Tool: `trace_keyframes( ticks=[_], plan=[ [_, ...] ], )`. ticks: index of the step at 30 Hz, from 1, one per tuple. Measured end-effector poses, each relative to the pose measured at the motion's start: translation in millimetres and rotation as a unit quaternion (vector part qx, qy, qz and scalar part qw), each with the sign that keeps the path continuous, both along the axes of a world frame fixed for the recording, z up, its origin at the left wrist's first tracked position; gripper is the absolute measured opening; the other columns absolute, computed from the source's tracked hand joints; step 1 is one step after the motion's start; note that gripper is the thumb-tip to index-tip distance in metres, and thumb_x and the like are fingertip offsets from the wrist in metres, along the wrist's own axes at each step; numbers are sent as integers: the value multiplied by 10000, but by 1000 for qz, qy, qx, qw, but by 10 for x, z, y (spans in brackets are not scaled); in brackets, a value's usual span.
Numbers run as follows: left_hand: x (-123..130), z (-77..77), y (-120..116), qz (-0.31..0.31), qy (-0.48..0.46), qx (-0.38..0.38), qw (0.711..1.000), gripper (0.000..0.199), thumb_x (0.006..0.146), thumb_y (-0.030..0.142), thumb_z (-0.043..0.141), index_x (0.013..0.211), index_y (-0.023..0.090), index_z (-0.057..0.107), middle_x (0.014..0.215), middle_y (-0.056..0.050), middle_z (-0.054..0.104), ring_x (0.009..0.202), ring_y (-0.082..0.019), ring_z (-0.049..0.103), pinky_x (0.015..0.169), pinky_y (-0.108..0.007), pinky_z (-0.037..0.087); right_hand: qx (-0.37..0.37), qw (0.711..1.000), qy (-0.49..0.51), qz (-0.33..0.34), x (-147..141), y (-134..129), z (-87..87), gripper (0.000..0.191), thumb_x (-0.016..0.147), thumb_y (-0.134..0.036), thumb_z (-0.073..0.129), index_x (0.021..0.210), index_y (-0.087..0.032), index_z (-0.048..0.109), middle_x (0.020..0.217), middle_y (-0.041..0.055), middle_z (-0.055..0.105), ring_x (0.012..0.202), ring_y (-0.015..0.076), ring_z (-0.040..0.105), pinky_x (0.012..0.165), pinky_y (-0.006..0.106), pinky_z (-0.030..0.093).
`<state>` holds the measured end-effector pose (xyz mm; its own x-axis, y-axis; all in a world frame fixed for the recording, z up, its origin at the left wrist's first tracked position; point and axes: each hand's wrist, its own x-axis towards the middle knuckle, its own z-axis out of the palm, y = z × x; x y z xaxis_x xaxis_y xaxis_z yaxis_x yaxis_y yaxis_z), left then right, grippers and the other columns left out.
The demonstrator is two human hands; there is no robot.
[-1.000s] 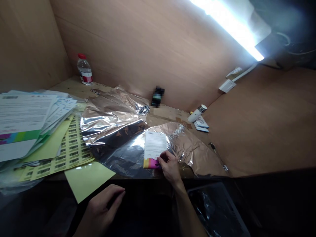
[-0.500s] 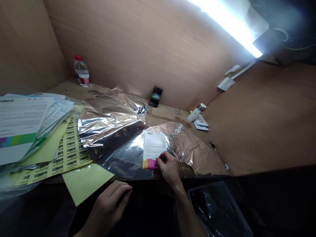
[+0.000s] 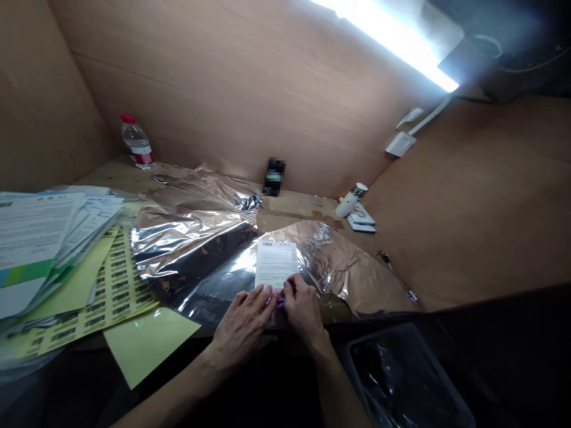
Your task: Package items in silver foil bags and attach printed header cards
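Note:
A white printed card [image 3: 276,261] with a barcode at its top and a coloured lower band lies on the silver foil sheet [image 3: 209,279] near the front edge. My left hand [image 3: 244,321] rests over the lower left of the card, its fingers stretched out flat and covering most of the band. At the lower right corner my right hand [image 3: 304,306] has thumb and forefinger closed on the card's edge. A purple bit of the band shows between the hands. What lies under the left palm is hidden.
To the left are stacked printed papers [image 3: 40,238], yellow barcode label sheets [image 3: 118,291] and a yellow sheet [image 3: 149,345] overhanging the edge. At the back stand a water bottle [image 3: 138,145] and a white cylinder [image 3: 351,201]. A clear plastic bin [image 3: 405,380] is below right.
My left hand has come up and right from below the table edge onto the card's lower part. My right hand stays at the card's lower right corner. The camera view has shifted slightly.

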<state>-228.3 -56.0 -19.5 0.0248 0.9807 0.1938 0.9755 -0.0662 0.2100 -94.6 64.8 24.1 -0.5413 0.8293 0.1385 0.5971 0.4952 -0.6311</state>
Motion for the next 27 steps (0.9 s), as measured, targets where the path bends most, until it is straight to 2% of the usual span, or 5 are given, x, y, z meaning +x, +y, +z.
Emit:
trace_keyframes(
  ticks=[10, 17, 21, 24, 27],
  plan=[
    [45, 18, 31, 6, -18, -13, 1000, 852, 874, 655, 691, 1572, 239, 437, 1579, -131, 497, 1429, -379, 415, 1114, -528, 329, 7, 978, -188, -92, 294, 220, 75, 304, 1010, -460, 532, 886, -210, 653, 847, 94, 745, 781, 249, 677, 655, 313, 336],
    [-132, 321, 173, 96, -74, 118, 986, 436, 955, 328, 585, 1346, 156, 671, 1105, -156, 736, 974, -311, 650, 868, -450, 483, -277, 930, 218, 107, 228, -99, 337, 364, 997, -541, 554, 1068, -197, 650, 902, 36, 684, 774, 177, 614, 680, 273, 468],
    [-374, 569, 144, 241, -410, 199, 857, 385, 922, 523, 629, 790, 181, 746, 721, -61, 712, 656, -224, 649, 636, -306, 510, -274, 916, 278, 93, 255, -198, 347, 409, 990, -583, 572, 1010, -187, 675, 798, 13, 626, 678, 140, 540, 603, 239, 435],
    [-363, 643, 47, 288, -634, 135, 705, 486, 763, 639, 782, 819, 158, 739, 737, -57, 742, 659, -246, 693, 624, -306, 564, -205, 908, 360, -56, 356, -105, 172, 451, 937, -635, 630, 1023, -194, 667, 863, 31, 630, 701, 142, 523, 588, 233, 422],
    [-234, 597, -66, 258, -727, 1, 637, 544, 635, 635, 885, 825, 147, 740, 744, -83, 757, 678, -280, 720, 626, -341, 600, -299, 854, 424, -27, 581, -7, 34, 532, 878, -643, 707, 1190, -215, 653, 924, 40, 653, 674, 134, 521, 557, 229, 412]
  ],
)
